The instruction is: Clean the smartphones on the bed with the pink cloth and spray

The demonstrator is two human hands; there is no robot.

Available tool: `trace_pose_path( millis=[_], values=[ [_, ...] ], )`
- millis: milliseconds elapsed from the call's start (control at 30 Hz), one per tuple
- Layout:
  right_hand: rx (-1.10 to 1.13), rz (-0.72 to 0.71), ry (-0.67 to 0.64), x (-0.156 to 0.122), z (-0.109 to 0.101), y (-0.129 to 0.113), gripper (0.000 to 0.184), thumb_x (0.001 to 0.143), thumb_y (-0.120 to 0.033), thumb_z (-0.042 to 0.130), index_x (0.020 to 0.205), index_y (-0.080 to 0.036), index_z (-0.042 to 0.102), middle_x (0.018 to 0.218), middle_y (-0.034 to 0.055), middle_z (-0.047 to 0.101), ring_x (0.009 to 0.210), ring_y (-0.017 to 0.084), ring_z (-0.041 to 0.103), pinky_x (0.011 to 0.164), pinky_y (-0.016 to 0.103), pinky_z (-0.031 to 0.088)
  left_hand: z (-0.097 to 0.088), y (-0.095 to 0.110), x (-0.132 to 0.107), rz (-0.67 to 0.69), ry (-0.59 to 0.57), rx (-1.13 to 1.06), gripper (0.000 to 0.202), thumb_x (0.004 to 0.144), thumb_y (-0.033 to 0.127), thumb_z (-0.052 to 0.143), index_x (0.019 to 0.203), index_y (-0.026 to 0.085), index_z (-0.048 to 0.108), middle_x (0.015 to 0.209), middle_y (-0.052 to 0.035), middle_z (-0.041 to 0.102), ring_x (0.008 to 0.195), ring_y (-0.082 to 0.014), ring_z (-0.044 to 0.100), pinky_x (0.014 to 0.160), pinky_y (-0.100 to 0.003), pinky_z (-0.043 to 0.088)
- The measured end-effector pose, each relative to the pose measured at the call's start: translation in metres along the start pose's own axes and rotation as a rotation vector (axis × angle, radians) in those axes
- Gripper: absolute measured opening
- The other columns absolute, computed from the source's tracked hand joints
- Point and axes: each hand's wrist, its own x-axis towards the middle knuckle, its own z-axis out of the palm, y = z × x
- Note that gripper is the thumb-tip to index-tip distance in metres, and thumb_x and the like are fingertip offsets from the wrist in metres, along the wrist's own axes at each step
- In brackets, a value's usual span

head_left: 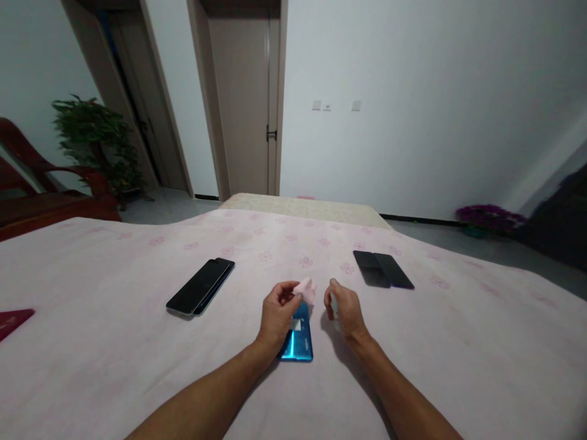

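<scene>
A small pale pink cloth (306, 290) is pinched between the thumb and fingers of my left hand (277, 311). Below it, a shiny blue phone (299, 342) lies back side up on the table, its upper part partly covered by that hand and the cloth. To the right, my right hand (346, 308) is closed around a small whitish, translucent, bottle-like thing (334, 303), most of which the fingers hide. A gap separates the two hands.
Two overlapping dark phones (199, 287) lie on the left of the pink flowered tablecloth (114, 342). Two more dark phones (393, 271) lie side by side at the right. A dark red object (13, 321) shows at the left edge. Beyond are a door (241, 104) and a plant (94, 140).
</scene>
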Motion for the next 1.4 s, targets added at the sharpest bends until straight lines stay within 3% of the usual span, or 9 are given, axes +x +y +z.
trace_pose_path(
  millis=[433,733,1000,1233,1400],
  values=[
    [-0.118,-0.063,-0.047,-0.006,-0.002,-0.009,0.044,0.087,-0.042,0.04,0.048,-0.023,0.048,0.04,0.0004,0.046,0.041,0.014,0.041,0.045,0.027,0.034,0.0,0.0,0.001,0.021,-0.006,0.011,0.033,0.07,0.031,0.078,0.098,0.015,0.07,0.087,-0.0041,0.071,0.076,-0.0145,0.063,0.068,-0.024,0.049],
    [-0.021,0.007,-0.066,-0.003,0.0,-0.004,0.051,0.093,-0.054,0.037,0.055,-0.022,0.05,0.04,-0.0027,0.044,0.037,0.012,0.04,0.043,0.026,0.035,-0.001,-0.003,0.002,0.014,-0.008,-0.013,0.034,0.069,0.031,0.079,0.099,0.015,0.07,0.085,-0.0032,0.07,0.073,-0.0133,0.062,0.066,-0.023,0.048],
    [-0.042,-0.02,-0.082,-0.006,-0.001,-0.005,0.04,0.088,-0.042,0.039,0.054,-0.022,0.048,0.043,-0.0035,0.044,0.036,0.011,0.037,0.039,0.025,0.031,0.0,0.001,0.004,0.007,0.01,-0.052,0.037,0.067,0.031,0.08,0.098,0.015,0.069,0.086,-0.0037,0.071,0.074,-0.0136,0.063,0.067,-0.024,0.049],
    [-0.052,-0.02,-0.056,-0.003,-0.002,-0.006,0.046,0.093,-0.049,0.038,0.056,-0.023,0.047,0.041,-0.0032,0.043,0.036,0.012,0.04,0.042,0.026,0.036,0.0,0.003,0.003,-0.009,0.022,-0.052,0.038,0.067,0.031,0.08,0.1,0.015,0.068,0.087,-0.0036,0.071,0.075,-0.0139,0.065,0.067,-0.024,0.049],
    [-0.035,-0.003,-0.06,-0.005,-0.001,-0.012,0.036,0.089,-0.042,0.041,0.059,-0.024,0.046,0.041,-0.0044,0.042,0.035,0.012,0.037,0.039,0.026,0.031,0.0,0.001,0.003,-0.014,0.017,-0.064,0.039,0.068,0.032,0.08,0.1,0.016,0.067,0.093,-0.0054,0.072,0.082,-0.0161,0.068,0.071,-0.025,0.05]
  ],
)
